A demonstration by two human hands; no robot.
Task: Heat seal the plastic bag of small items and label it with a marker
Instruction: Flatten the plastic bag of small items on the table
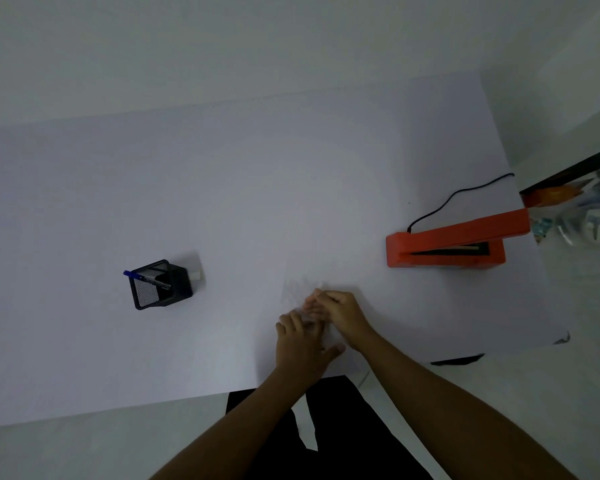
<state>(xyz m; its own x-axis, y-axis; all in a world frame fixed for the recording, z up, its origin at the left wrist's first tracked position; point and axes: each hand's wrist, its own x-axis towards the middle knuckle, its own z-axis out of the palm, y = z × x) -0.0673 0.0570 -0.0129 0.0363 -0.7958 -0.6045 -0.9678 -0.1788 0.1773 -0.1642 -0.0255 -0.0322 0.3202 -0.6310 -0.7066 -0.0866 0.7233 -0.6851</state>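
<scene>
A clear plastic bag (297, 289) lies on the white table (222, 202) near the front edge, faint and hard to make out. Both hands are on it. My left hand (303, 344) grips its near part with fingers curled. My right hand (340, 311) pinches the bag just beyond the left hand. The small items inside cannot be seen. An orange heat sealer (447, 244) stands to the right with its arm raised. A blue marker (146, 278) leans in a black mesh pen holder (160, 284) on the left.
A black cable (458, 195) runs from the sealer toward the table's right edge. A small white block (196, 274) sits behind the pen holder. Clutter lies on the floor at far right (582, 216). My dark-clothed legs (326, 427) are below the front edge.
</scene>
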